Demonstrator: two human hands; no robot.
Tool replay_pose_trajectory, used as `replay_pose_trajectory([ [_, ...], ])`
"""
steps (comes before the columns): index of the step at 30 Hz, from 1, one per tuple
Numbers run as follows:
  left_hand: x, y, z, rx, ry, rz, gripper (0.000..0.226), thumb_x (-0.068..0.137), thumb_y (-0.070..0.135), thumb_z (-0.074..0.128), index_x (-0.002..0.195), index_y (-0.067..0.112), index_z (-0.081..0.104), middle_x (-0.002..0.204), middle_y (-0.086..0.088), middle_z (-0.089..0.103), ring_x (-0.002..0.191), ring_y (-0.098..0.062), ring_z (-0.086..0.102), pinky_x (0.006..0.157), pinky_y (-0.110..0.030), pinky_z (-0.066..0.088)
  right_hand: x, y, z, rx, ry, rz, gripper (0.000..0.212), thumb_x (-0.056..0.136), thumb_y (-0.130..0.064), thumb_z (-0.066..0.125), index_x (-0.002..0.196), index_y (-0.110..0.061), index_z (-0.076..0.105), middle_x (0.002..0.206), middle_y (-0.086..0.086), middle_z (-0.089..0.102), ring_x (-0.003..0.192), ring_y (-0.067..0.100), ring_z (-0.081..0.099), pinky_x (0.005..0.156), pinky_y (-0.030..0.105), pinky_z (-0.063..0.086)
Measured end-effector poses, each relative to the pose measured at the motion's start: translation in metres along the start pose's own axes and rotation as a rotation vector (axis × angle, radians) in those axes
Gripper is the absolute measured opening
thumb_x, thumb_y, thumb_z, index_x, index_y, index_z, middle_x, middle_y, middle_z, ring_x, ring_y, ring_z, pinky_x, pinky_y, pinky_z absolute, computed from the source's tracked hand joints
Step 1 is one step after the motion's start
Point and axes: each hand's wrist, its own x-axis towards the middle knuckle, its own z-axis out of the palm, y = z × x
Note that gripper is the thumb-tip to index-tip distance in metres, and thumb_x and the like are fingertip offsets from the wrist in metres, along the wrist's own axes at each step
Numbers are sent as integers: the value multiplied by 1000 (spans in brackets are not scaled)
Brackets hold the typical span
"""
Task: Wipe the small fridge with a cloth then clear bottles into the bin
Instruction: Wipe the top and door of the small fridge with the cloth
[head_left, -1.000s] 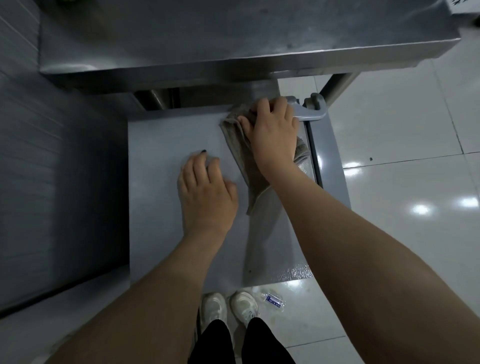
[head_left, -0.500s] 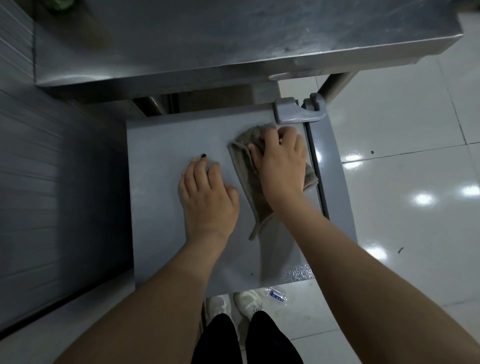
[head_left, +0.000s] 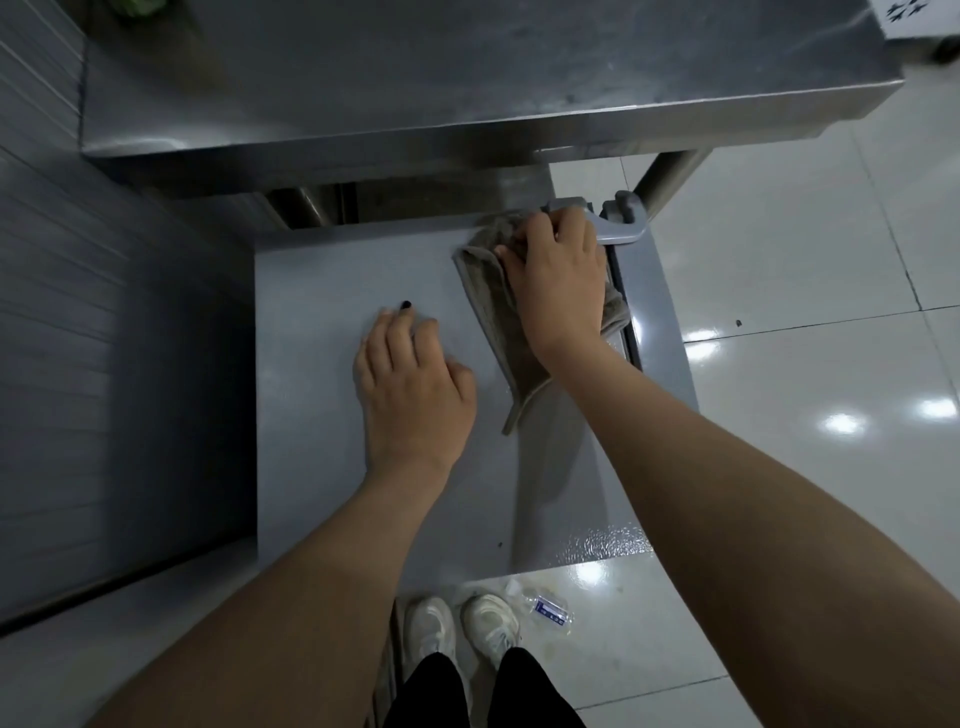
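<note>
Right grip (head_left: 558, 280): fingers curled over a bunched grey-brown terry cloth (head_left: 493, 322), thumb on its left edge, pressing it down. The cloth lies at the far right corner of the small grey fridge (head_left: 322, 415), on its flat top; one tail trails toward the person.

Left grip (head_left: 410, 384): spread flat on the fridge top, just left of the cloth and apart from it, holding nothing. One nail dark.

Grey metal hinge bracket (head_left: 623, 228) just beyond the right knuckles. Stainless-steel worktop (head_left: 467, 78) overhangs the fridge's far edge.

Clear plastic bottle with a blue label (head_left: 545, 608) lies on its side on the glossy white tiled floor (head_left: 779, 312), just beside white trainers (head_left: 431, 629). Contents: cannot tell.
</note>
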Motion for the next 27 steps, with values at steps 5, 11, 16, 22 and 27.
replay_pose_trajectory([
  [5, 0, 0, -1, -41, 2, -7, 46, 80, 29, 41, 113, 0, 55, 127, -22, 51, 125, -38, 43, 105, -50, 32, -22, 9, -8, -5, 129, -30, 23, 82, -22, 67, 86, -1, 59, 90, 21, 56, 78, 37, 55, 66, 42, 45],
  [11, -4, 3, -2, 37, -50, 13, 52, 83, 33, 36, 119, -1, 50, 132, -25, 46, 127, -42, 38, 107, -55, 29, -54, 45, -33, 20, 143, 38, 24, 84, -25, 66, 87, -2, 59, 92, 21, 56, 81, 38, 54, 70, 45, 46],
  [16, 9, 51, 2, 9, -162, 115, 49, 89, 29, 43, 133, 6, 42, 145, -21, 33, 136, -37, 26, 112, -50, 15, -35, 62, -55, 66, 186, 80, 25, 86, -26, 62, 90, -1, 59, 99, 22, 55, 86, 37, 53, 73, 44, 44],
  [22, 11, 67, 21, 41, -46, 106, 46, 82, 31, 40, 120, 8, 52, 132, -20, 49, 129, -37, 39, 109, -52, 25, -1, 58, -37, 88, 174, -84, 27, 84, -30, 58, 88, -3, 60, 94, 21, 56, 82, 36, 55, 68, 42, 47],
  [27, 11, 69, 23, 56, -4, 93, 44, 81, 28, 43, 119, 8, 54, 130, -18, 52, 128, -36, 41, 108, -52, 29, 9, 61, -8, 25, 155, -101, 27, 87, -30, 54, 87, -4, 60, 89, 19, 57, 77, 36, 55, 66, 41, 46],
])
